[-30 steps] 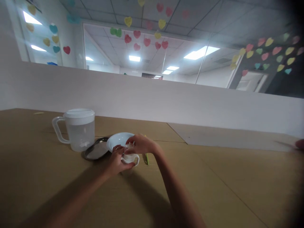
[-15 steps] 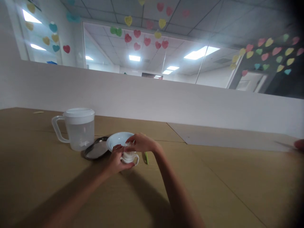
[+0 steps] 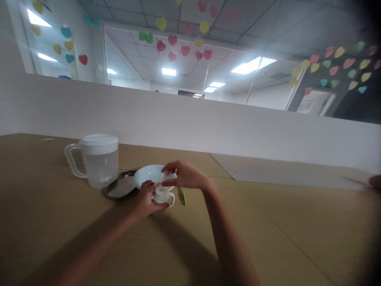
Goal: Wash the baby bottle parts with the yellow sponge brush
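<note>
My left hand (image 3: 146,201) is wrapped round a small white cup (image 3: 163,197) with a loop handle on its right side. Over the cup's mouth, my right hand (image 3: 181,174) pinches a small translucent plastic piece (image 3: 163,178) between thumb and fingers. That piece is tilted and blurred, so its exact kind cannot be made out, nor whether it touches the cup. Right behind the hands stands a white bowl (image 3: 144,176), partly covered by them. A thin green-and-yellow stick-like thing (image 3: 183,196) lies on the table beside the cup, partly behind my right hand.
A lidded clear pitcher (image 3: 102,167) with liquid stands at left on the brown table (image 3: 268,238). An oval metal tray (image 3: 121,187) lies between pitcher and bowl. At the far right edge, part of what looks like another hand (image 3: 375,181) shows. A white wall (image 3: 178,123) rises behind.
My right hand has moved slightly up and to the right, and the translucent piece is raised and tilted with it. My left hand and the cup have stayed nearly still.
</note>
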Demonstrator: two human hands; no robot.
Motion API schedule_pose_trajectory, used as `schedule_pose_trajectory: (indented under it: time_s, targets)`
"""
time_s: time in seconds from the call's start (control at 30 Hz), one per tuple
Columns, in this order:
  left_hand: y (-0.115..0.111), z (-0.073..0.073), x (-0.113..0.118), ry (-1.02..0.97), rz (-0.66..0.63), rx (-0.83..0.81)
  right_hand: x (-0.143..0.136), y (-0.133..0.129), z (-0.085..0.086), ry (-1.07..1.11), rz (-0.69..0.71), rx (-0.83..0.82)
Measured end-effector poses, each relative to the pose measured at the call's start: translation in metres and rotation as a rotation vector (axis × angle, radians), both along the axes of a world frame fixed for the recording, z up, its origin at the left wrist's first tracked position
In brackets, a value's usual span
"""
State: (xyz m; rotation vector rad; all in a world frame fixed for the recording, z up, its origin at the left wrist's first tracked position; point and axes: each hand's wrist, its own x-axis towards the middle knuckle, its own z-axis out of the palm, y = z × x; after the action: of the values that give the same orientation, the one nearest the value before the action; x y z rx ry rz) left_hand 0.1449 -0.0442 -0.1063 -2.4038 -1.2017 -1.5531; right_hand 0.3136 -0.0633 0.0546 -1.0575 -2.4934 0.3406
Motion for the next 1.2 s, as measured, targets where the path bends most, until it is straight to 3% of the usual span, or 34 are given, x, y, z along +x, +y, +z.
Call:
schedule_pose_trajectory:
  time_s: [0.13, 0.23, 0.33, 0.43, 0.8, 0.9, 1.03, 1.2]
  targets:
    - [-0.003, 0.004, 0.000, 0.039, 0.000, 0.016, 0.030, 0.019, 0.001, 0.213, 0.065, -0.173]
    - [-0.003, 0.005, 0.000, 0.022, 0.013, 0.018, 0.038, 0.041, -0.012, 0.250, -0.057, -0.181]
    - [-0.001, 0.004, 0.000, 0.021, 0.011, 0.015, 0.023, 0.061, -0.036, 0.101, -0.242, -0.103]
    - [0.000, 0.003, -0.001, 0.032, 0.007, 0.003, 0.000, 0.072, -0.057, -0.080, -0.305, -0.130]
    - [0.002, -0.001, -0.002, 0.057, 0.020, -0.020, -0.024, 0.071, -0.085, -0.262, -0.263, -0.122]
    - [0.002, -0.002, -0.003, 0.050, 0.022, -0.018, -0.029, 0.069, -0.085, -0.253, -0.309, -0.096]
    - [0.000, 0.001, -0.002, 0.027, 0.033, -0.021, -0.027, 0.063, -0.066, -0.187, -0.402, -0.058]
    - [-0.003, 0.004, 0.000, 0.020, -0.001, -0.053, -0.025, 0.029, -0.034, -0.171, -0.276, -0.246]
